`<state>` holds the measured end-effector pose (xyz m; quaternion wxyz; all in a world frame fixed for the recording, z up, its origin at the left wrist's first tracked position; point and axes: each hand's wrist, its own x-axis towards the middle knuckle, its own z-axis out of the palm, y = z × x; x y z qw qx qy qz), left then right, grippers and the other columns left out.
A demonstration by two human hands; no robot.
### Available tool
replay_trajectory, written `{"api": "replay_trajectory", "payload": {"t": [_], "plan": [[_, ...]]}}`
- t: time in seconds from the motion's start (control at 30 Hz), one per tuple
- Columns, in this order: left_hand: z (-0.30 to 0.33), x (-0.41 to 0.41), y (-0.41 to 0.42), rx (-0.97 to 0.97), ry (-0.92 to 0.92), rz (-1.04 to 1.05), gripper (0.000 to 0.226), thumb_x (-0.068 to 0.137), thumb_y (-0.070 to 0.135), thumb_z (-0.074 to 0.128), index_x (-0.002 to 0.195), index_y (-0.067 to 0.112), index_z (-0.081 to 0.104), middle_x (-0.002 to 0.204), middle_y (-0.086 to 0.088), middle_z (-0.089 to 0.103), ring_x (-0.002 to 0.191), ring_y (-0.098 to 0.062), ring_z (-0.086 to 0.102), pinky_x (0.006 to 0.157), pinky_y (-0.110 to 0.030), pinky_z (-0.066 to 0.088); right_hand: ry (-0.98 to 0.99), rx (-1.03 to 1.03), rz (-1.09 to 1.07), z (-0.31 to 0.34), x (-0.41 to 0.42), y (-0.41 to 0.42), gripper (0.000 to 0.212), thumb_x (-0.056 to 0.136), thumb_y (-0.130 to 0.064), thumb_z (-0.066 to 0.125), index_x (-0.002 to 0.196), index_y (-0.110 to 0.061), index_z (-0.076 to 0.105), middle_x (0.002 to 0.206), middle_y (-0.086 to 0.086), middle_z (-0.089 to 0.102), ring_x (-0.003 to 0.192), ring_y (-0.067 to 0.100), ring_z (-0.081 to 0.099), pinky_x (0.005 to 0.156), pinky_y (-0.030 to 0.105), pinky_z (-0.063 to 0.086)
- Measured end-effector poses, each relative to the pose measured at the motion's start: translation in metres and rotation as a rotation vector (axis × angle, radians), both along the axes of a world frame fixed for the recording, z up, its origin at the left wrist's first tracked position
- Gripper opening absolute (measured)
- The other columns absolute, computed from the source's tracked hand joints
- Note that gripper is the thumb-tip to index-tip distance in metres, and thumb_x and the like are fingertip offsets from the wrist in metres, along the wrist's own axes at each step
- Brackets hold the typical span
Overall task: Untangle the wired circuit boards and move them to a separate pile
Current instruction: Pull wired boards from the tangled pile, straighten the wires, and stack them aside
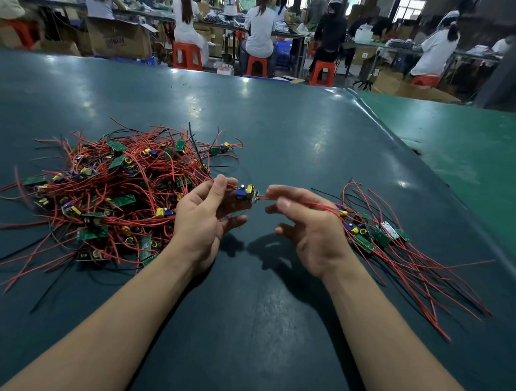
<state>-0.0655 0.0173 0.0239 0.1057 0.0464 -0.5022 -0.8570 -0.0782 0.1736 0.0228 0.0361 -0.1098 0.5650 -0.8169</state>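
Note:
A big tangled pile (107,193) of small green circuit boards with red and black wires lies on the dark table at the left. A smaller, neater pile (377,234) of boards lies at the right, its wires trailing toward me. Between them I hold one circuit board (246,192) with yellow and blue parts above the table. My left hand (205,216) pinches it between thumb and fingers, red wires running back into the big pile. My right hand (306,224) pinches the board's red wires (298,202) just to the right of it.
The dark green table mat (283,137) stretches far ahead. A lighter green surface (462,152) adjoins it at the right. Beyond the far edge, several people sit on red stools (186,55) at benches, among cardboard boxes.

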Motion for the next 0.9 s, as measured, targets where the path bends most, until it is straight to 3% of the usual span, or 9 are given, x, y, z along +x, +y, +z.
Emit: {"api": "replay_trajectory", "payload": {"t": [0.1,0.27,0.33,0.4,0.47,0.57,0.67,0.77,0.9], "plan": [[-0.001,-0.001,-0.001,0.010,0.011,0.020,0.020,0.099,0.023,0.049,0.089,0.014,0.064,0.072,0.003,0.071,0.066,-0.009,0.069,0.053,-0.023,0.055,0.170,0.195,-0.017,-0.005,0.000,0.003,0.065,0.067,0.031,0.034,0.087,-0.014,0.078,0.103,0.004,0.074,0.077,0.016,0.067,0.050,0.022,0.050],[0.000,-0.002,-0.003,0.125,0.022,-0.019,0.021,0.101,0.021,0.046,0.090,0.013,0.062,0.078,0.000,0.073,0.071,-0.013,0.071,0.063,-0.027,0.058,0.357,0.604,-0.329,-0.017,-0.009,-0.003,0.034,0.093,0.000,0.061,0.122,-0.017,0.068,0.103,0.007,0.070,0.074,0.025,0.065,0.065,0.023,0.052],[0.002,-0.001,-0.005,0.112,-0.030,-0.029,0.019,0.094,0.024,0.054,0.087,0.012,0.066,0.069,0.000,0.068,0.060,-0.011,0.065,0.056,-0.024,0.055,0.279,0.561,-0.353,-0.018,-0.009,-0.004,0.034,0.095,-0.010,0.062,0.128,-0.019,0.063,0.102,0.003,0.064,0.070,0.034,0.063,0.063,0.034,0.054],[0.000,0.000,-0.006,0.016,-0.084,-0.097,0.020,0.085,0.028,0.060,0.087,0.009,0.068,0.062,0.000,0.061,0.051,-0.009,0.055,0.051,-0.023,0.049,0.208,0.521,-0.381,-0.016,-0.009,-0.005,0.033,0.096,-0.018,0.061,0.129,-0.021,0.060,0.102,-0.004,0.060,0.064,0.028,0.061,0.056,0.035,0.054],[-0.002,0.002,-0.003,-0.111,-0.089,-0.211,0.022,0.082,0.028,0.062,0.086,0.008,0.070,0.059,0.000,0.060,0.049,-0.009,0.053,0.050,-0.021,0.046,0.110,0.380,-0.274,-0.014,-0.008,-0.007,0.021,0.095,-0.029,0.062,0.112,-0.020,0.070,0.086,-0.007,0.063,0.054,0.014,0.054,0.048,0.028,0.046],[-0.006,0.005,0.002,-0.250,-0.005,-0.323,0.022,0.080,0.027,0.063,0.083,0.007,0.073,0.061,-0.001,0.066,0.049,-0.011,0.056,0.050,-0.022,0.047,0.008,0.201,-0.012,-0.012,-0.003,-0.010,0.031,0.084,-0.047,0.065,0.083,-0.019,0.077,0.064,0.005,0.055,0.047,0.015,0.043,0.042,0.019,0.033],[-0.008,0.007,0.003,-0.379,0.036,-0.358,0.021,0.078,0.030,0.065,0.080,0.012,0.076,0.059,0.004,0.061,0.049,-0.011,0.048,0.050,-0.023,0.038,0.034,0.229,0.045,-0.013,-0.004,-0.008,0.028,0.081,-0.044,0.071,0.085,-0.017,0.078,0.064,0.011,0.060,0.045,0.017,0.037,0.043,0.020,0.030],[-0.007,0.007,0.002,-0.351,0.062,-0.400,0.019,0.079,0.024,0.064,0.087,0.011,0.075,0.066,0.003,0.068,0.055,-0.007,0.059,0.051,-0.017,0.049,-0.002,0.198,0.028,-0.013,-0.005,-0.005,0.021,0.084,-0.036,0.073,0.089,-0.016,0.079,0.060,0.004,0.053,0.044,0.008,0.031,0.041,0.017,0.027],[-0.005,0.009,0.000,-0.403,0.079,-0.503,0.021,0.081,0.022,0.062,0.090,0.008,0.074,0.075,0.000,0.072,0.067,-0.009,0.066,0.061,-0.019,0.054,-0.051,0.221,-0.001,-0.010,-0.004,-0.004,0.017,0.086,-0.030,0.072,0.075,-0.017,0.077,0.064,0.001,0.065,0.054,0.012,0.048,0.041,0.015,0.030]]}}
